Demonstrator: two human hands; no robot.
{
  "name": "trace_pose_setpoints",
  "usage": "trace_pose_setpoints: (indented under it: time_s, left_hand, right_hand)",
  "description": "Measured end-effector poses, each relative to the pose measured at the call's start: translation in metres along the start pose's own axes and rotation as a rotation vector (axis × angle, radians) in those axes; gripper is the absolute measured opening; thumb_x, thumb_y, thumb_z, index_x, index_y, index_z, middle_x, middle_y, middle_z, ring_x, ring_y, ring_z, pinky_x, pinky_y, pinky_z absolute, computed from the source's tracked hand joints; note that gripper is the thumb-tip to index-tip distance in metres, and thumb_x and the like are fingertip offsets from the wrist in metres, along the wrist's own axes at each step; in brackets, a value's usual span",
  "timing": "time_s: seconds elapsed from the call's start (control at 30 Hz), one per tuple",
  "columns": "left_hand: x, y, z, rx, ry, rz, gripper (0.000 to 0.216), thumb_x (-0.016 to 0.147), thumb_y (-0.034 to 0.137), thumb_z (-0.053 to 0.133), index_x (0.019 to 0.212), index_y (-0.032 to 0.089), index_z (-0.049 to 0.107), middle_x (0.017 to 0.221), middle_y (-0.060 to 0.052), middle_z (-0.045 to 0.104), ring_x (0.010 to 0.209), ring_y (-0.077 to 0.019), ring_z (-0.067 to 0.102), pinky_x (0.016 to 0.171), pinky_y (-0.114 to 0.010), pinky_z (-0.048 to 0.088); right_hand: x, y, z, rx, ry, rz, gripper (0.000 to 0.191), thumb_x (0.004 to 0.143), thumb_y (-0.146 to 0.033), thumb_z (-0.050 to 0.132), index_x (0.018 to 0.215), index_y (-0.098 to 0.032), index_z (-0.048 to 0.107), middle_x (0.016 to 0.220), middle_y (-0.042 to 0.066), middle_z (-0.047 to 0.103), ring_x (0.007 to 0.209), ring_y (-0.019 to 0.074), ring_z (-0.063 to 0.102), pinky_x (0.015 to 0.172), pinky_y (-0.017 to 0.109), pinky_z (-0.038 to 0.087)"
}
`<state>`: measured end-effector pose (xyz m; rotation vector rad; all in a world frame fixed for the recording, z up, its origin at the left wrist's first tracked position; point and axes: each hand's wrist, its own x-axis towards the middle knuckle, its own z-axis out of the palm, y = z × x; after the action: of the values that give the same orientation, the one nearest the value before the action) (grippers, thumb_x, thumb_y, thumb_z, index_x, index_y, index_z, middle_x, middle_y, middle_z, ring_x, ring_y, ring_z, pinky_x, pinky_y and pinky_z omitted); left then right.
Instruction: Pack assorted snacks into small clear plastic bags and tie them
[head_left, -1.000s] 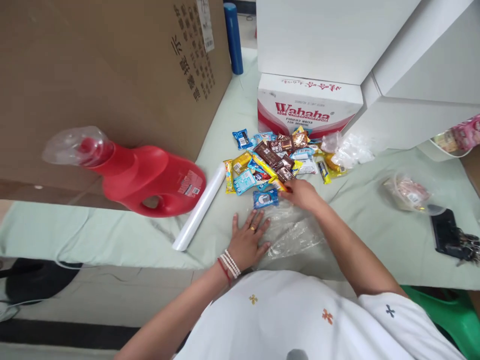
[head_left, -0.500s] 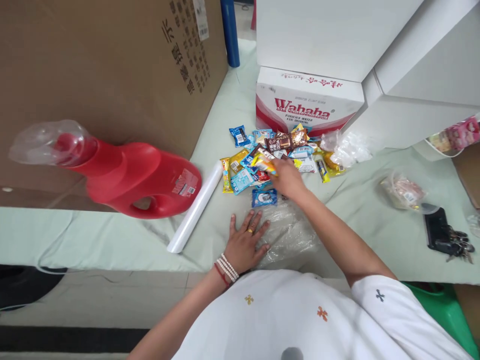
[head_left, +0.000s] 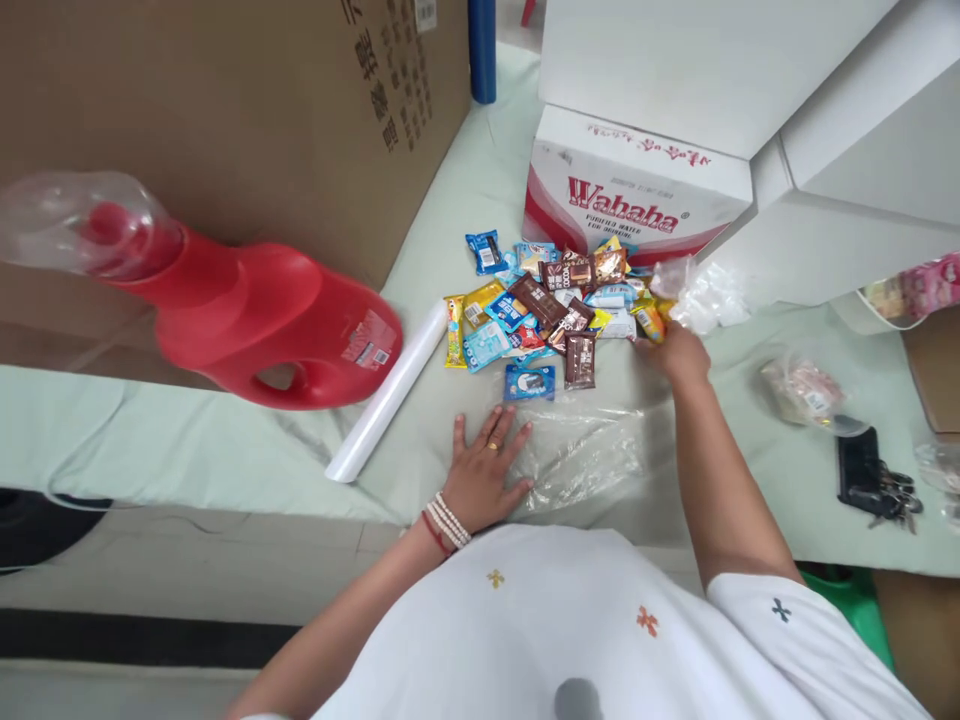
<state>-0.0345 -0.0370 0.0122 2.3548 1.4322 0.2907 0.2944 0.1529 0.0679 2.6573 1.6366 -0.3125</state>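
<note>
My left hand (head_left: 484,465) lies flat with fingers spread on the pale green cloth (head_left: 225,450), its fingertips on the edge of a clear plastic bag (head_left: 581,455). Beyond it is a pile of wrapped snacks (head_left: 547,300); a blue packet (head_left: 529,381) and a brown packet (head_left: 580,360) lie nearest. My right hand (head_left: 679,352) reaches to the pile's right end, fingers closed at a yellow-orange snack packet (head_left: 649,322). How firmly it holds the packet is hard to see.
A red detergent jug (head_left: 255,320) lies on its side at left, a white roll (head_left: 390,390) beside it. A big brown carton (head_left: 225,110) stands behind. A Wahaha box (head_left: 630,195), crumpled clear bags (head_left: 701,295), a bagged item (head_left: 802,390), and a phone with keys (head_left: 870,475) lie right.
My right hand left the middle of the pile, where it held a yellow packet, and moved right to the yellow-orange packet. A brown packet now lies beside the blue one. The left hand stayed put.
</note>
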Motion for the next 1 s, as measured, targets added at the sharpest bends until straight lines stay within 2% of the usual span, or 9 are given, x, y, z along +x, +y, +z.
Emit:
trace_pose_setpoints:
  time_s: [0.13,0.27,0.37,0.47,0.53,0.67,0.8,0.9,1.0]
  left_hand:
    - [0.006,0.003,-0.003,-0.011,-0.014,-0.019,0.07,0.096,0.051,0.053,0.159,0.026,0.035,0.169,-0.017,0.026,0.153,-0.0376,0.031,0.12,-0.074,0.001]
    - [0.009,0.006,-0.002,0.017,-0.003,-0.047,0.066,0.095,0.047,0.056,0.156,0.028,0.042,0.169,-0.015,0.027,0.152,-0.0394,0.033,0.119,-0.075,0.001]
    - [0.009,0.008,0.001,0.038,0.002,-0.052,0.069,0.092,0.047,0.06,0.156,0.028,0.042,0.169,-0.016,0.026,0.152,-0.041,0.031,0.118,-0.076,0.001]
    - [0.009,0.008,0.002,0.046,-0.014,-0.044,0.071,0.092,0.047,0.06,0.157,0.026,0.041,0.169,-0.017,0.025,0.152,-0.0404,0.031,0.118,-0.076,0.001]
    - [0.009,0.007,0.001,0.049,-0.027,-0.038,0.072,0.092,0.048,0.059,0.158,0.025,0.039,0.17,-0.017,0.023,0.153,-0.0394,0.031,0.118,-0.076,0.0]
    - [0.002,0.001,-0.002,0.044,-0.033,-0.037,0.074,0.095,0.048,0.056,0.161,0.025,0.032,0.17,-0.018,0.021,0.153,-0.0374,0.032,0.119,-0.074,0.002]
    - [-0.016,-0.007,-0.009,0.069,0.05,-0.017,0.071,0.096,0.047,0.054,0.16,0.024,0.034,0.17,-0.018,0.024,0.155,-0.037,0.027,0.121,-0.071,0.005]
    - [-0.031,-0.012,-0.015,0.1,0.128,0.097,0.059,0.094,0.032,0.056,0.153,0.035,0.047,0.165,-0.009,0.039,0.157,-0.0345,0.023,0.124,-0.069,0.0]
    - [-0.039,-0.015,-0.023,0.037,0.038,0.305,0.064,0.086,0.017,0.054,0.145,0.043,0.054,0.151,-0.001,0.058,0.153,-0.0301,0.034,0.125,-0.068,-0.006]
  right_hand:
    - [-0.007,0.028,0.019,-0.007,0.008,-0.063,0.049,0.085,-0.036,0.063,0.13,-0.016,0.064,0.117,0.02,0.069,0.108,0.0342,0.065,0.089,0.045,0.049]
    - [-0.033,0.06,-0.012,0.084,0.17,-0.155,0.043,0.083,-0.034,0.059,0.121,-0.016,0.066,0.11,0.017,0.07,0.104,0.0344,0.063,0.087,0.043,0.048]
    - [-0.073,0.068,-0.039,0.196,0.25,-0.568,0.041,0.087,-0.039,0.056,0.12,-0.017,0.064,0.112,0.016,0.067,0.107,0.0329,0.059,0.093,0.043,0.045]
    - [-0.112,0.042,-0.035,0.167,0.003,-1.004,0.042,0.089,-0.045,0.059,0.121,-0.018,0.064,0.108,0.015,0.066,0.102,0.031,0.057,0.091,0.042,0.041]
    - [-0.127,0.016,-0.014,0.032,-0.141,-1.145,0.037,0.09,-0.04,0.062,0.118,-0.017,0.066,0.106,0.016,0.066,0.101,0.031,0.054,0.091,0.043,0.038]
    - [-0.134,-0.014,0.028,-0.122,-0.25,-1.19,0.048,0.089,-0.034,0.066,0.132,-0.014,0.061,0.12,0.018,0.064,0.114,0.0331,0.05,0.099,0.047,0.035]
    - [-0.138,0.015,0.02,0.069,-0.224,-1.211,0.077,0.087,-0.047,0.071,0.153,-0.019,0.043,0.149,0.019,0.048,0.135,0.0358,0.041,0.114,0.056,0.028]
    - [-0.151,0.057,0.012,0.239,-0.24,-1.186,0.064,0.091,-0.049,0.067,0.146,-0.022,0.05,0.145,0.017,0.051,0.131,0.0333,0.048,0.111,0.053,0.038]
    - [-0.168,0.091,0.028,0.275,-0.241,-1.135,0.038,0.095,-0.043,0.063,0.127,-0.024,0.063,0.133,0.015,0.059,0.126,0.0323,0.052,0.105,0.052,0.045]
